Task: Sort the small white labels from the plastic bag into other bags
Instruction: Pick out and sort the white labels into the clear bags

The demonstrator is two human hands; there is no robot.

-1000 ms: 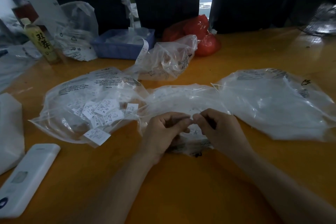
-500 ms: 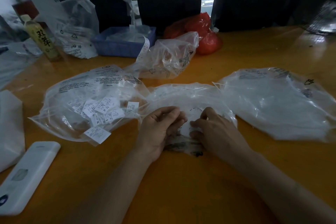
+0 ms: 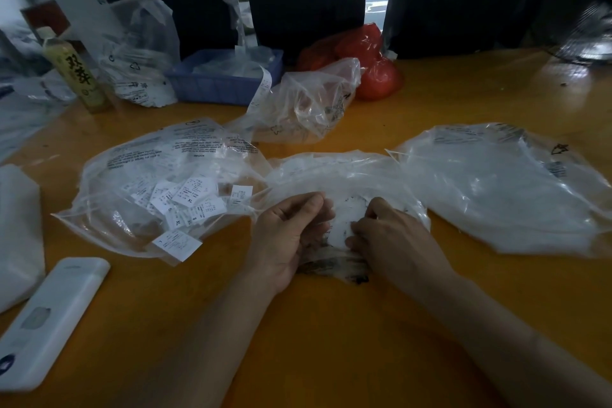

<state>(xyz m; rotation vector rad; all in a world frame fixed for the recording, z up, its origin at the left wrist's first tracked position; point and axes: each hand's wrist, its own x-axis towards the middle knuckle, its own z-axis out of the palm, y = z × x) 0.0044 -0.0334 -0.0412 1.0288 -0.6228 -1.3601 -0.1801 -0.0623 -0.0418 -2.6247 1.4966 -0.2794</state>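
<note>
A crumpled middle bag (image 3: 344, 172) of clear plastic is being held on the orange desk (image 3: 331, 341) by both hands. The left hand (image 3: 291, 235) is being kept curled in a grip on the bag's near left edge, and the film plus a small white wad (image 3: 341, 228) is being pinched by the right hand (image 3: 394, 242); whether that wad is a label cannot be told. Left of the left grip, a pile of white labels (image 3: 188, 200) is being held inside the left bag (image 3: 159, 182), with one label (image 3: 177, 243) lying at its near edge. Right of the right grip, the right bag (image 3: 496, 189) is lying flat. Near left of the grips, a white remote (image 3: 49, 321) is resting.
</note>
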